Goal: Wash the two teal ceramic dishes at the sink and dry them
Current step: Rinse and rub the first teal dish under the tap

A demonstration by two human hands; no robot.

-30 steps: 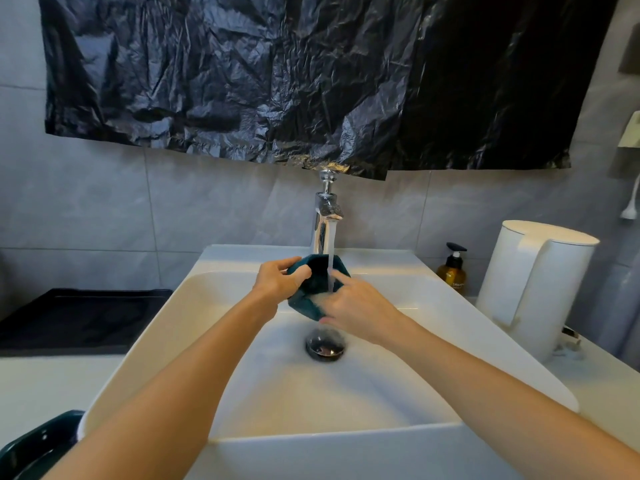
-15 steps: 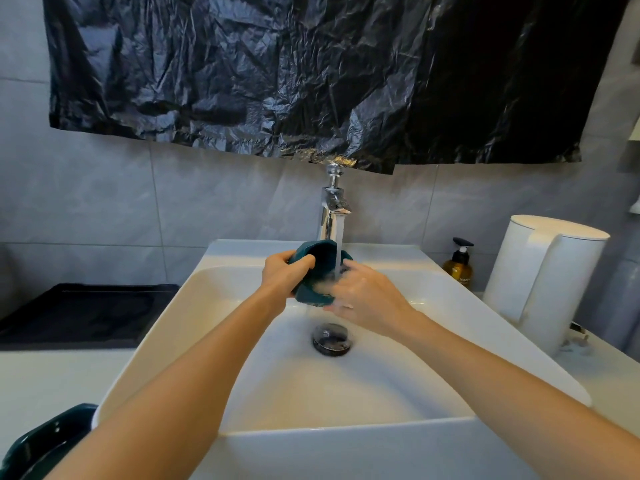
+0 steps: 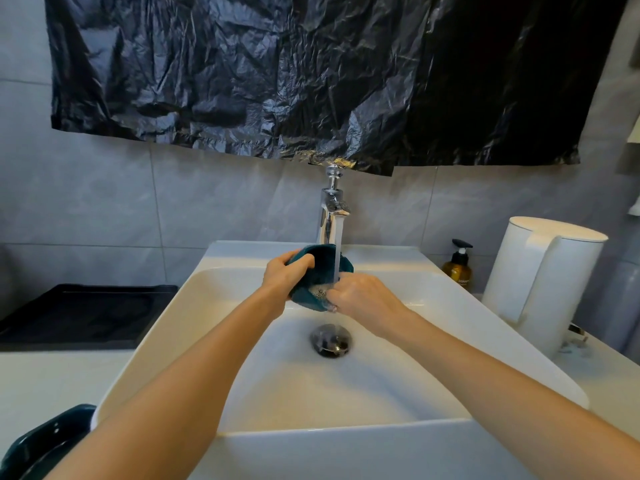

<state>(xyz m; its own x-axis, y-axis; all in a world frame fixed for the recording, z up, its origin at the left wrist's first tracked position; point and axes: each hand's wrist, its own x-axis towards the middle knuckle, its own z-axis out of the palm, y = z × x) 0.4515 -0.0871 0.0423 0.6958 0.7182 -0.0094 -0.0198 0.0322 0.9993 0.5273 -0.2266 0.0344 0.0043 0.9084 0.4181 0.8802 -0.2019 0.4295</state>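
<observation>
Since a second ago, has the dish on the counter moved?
No. The dish still sits against the sink's front-left corner, untouched by either hand.

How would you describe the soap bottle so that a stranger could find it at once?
Start at the white sink and look just beyond its far right corner. There, between the sink and the tall white jug, stands a small bottle. It alone is amber with a black pump.

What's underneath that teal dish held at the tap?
Under the teal dish: the white sink, its metal drain just nearer. The left hand and right hand hold it; its underside is unseen.
</observation>
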